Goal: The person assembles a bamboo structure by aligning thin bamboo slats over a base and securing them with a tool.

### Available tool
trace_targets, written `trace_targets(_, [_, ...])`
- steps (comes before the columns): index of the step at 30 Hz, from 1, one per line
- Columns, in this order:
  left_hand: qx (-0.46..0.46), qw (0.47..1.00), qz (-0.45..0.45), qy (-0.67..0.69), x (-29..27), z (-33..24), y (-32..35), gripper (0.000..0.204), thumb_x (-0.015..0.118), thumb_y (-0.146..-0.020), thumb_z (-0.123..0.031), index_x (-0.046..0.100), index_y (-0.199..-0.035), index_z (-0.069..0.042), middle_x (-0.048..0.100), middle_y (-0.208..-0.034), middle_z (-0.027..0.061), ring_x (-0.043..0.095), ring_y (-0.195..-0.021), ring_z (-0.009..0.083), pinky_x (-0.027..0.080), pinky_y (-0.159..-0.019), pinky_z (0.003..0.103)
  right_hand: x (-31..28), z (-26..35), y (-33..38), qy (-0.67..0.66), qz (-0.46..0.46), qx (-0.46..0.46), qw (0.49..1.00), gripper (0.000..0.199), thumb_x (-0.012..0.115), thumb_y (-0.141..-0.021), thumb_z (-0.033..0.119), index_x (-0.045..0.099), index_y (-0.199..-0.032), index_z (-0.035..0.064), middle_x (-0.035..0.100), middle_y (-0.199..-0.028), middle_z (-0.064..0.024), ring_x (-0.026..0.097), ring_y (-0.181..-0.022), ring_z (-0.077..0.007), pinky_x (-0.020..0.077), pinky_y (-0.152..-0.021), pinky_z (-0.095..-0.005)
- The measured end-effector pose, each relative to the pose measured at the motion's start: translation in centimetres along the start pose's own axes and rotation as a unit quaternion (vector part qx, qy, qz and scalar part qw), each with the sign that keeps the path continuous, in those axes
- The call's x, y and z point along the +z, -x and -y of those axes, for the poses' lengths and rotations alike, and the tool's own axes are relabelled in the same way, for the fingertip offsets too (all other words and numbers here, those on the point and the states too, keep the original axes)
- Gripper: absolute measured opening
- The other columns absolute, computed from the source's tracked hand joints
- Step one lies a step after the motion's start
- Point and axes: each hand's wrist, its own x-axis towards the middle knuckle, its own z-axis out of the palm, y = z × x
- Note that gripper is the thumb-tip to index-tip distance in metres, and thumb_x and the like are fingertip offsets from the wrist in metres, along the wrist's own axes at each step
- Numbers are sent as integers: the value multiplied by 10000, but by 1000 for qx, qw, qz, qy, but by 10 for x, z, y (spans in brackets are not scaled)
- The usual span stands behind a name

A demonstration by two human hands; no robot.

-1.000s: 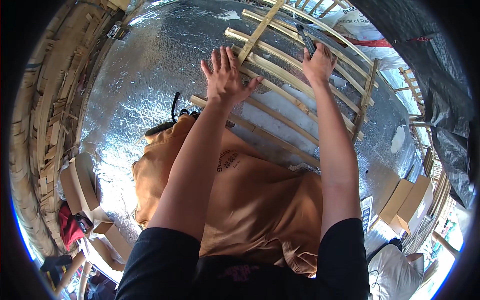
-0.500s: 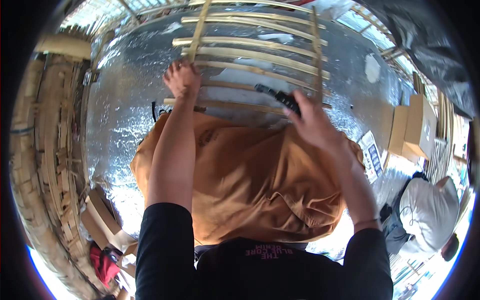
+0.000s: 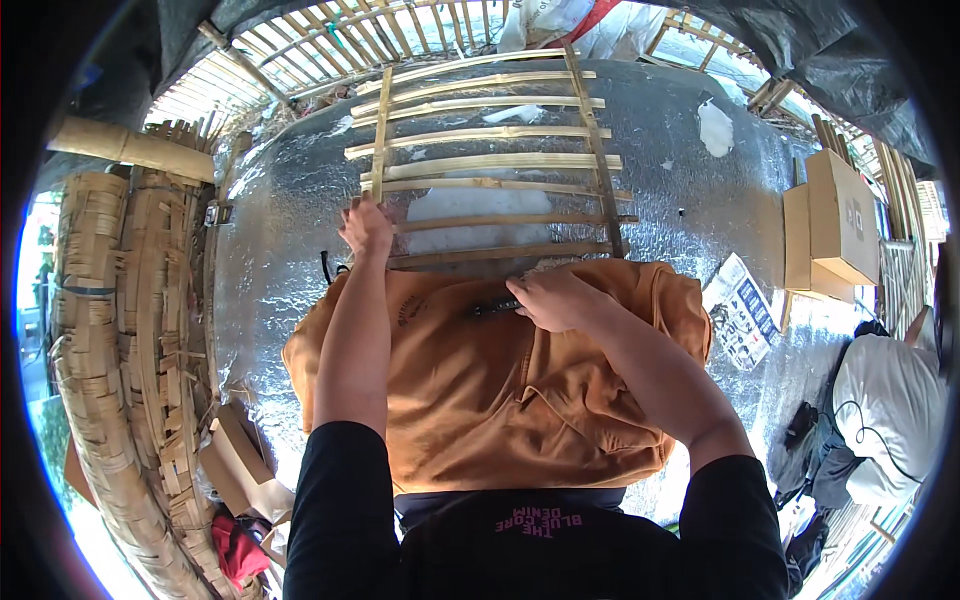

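A pale ladder-shaped bamboo frame (image 3: 500,162) lies toward the far edge of the silver foil mat (image 3: 265,265); the left hand (image 3: 366,226), fingers bent, meets its near left corner, grip unclear; the right hand's (image 3: 550,301) fingers wrap a slim black tool (image 3: 494,306)

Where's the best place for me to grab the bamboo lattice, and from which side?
Probably the right crosspiece of the bamboo lattice, near its lower end, from the right: it crosses the slats near their ends, while the left hand is at the left crosspiece. The right hand holds a black tool, so may need freeing.
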Motion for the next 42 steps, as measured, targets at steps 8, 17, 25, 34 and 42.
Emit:
trace_targets(8, [19, 999, -26, -6, 4, 7, 8, 255, 632, -857, -188, 619, -1094, -98, 653, -1121, 131, 579, -1128, 349, 472, -900, 534, -3, 2, -7, 0, 45, 23, 999, 256, 609, -878, 190, 572, -1036, -7, 686, -797, -190, 681, -783, -393, 554, -674, -501])
trace_targets(17, [10, 1000, 21, -19, -3, 1, 21, 367, 648, -900, -282, 562, -1212, -110, 625, -1162, 131, 536, -1177, 345, 468, -911, 514, 0, -1, -6, 32, 54, 7, 998, 238, 598, -880, 170, 575, -1039, -5, 684, -812, -195, 676, -788, -400, 551, -681, -501])
trace_targets(25, [-3, 999, 2, -46, 2, -1, 39, 419, 647, -905, -275, 530, -1266, -96, 610, -1191, 111, 546, -1169, 335, 473, -914, 510, -6, 2, -10, 17, 86, 20, 996, 257, 622, -887, 195, 572, -1040, -5, 679, -818, -210, 665, -825, -411, 539, -712, -505])
trace_targets(34, [-48, 999, 22, -4, -3, -6, 45, 455, 645, -875, -179, 507, -1296, -73, 577, -1220, 159, 562, -1167, 332, 450, -942, 508, -7, 1, -14, 2, 134, 37, 990, 372, 600, -931, 255, 534, -1165, -26, 660, -928, -258, 640, -918, -439, 523, -788, -508])
trace_targets(42, [-61, 998, 25, 2, -8, -6, 46, 463, 581, -912, -240, 490, -1322, -45, 554, -1232, 150, 548, -1177, 336, 448, -931, 512, -5, 2, -12, 18, 85, 8, 996, 350, 633, -892, 237, 561, -1087, -44, 676, -843, -235, 667, -833, -419, 542, -733, -495])
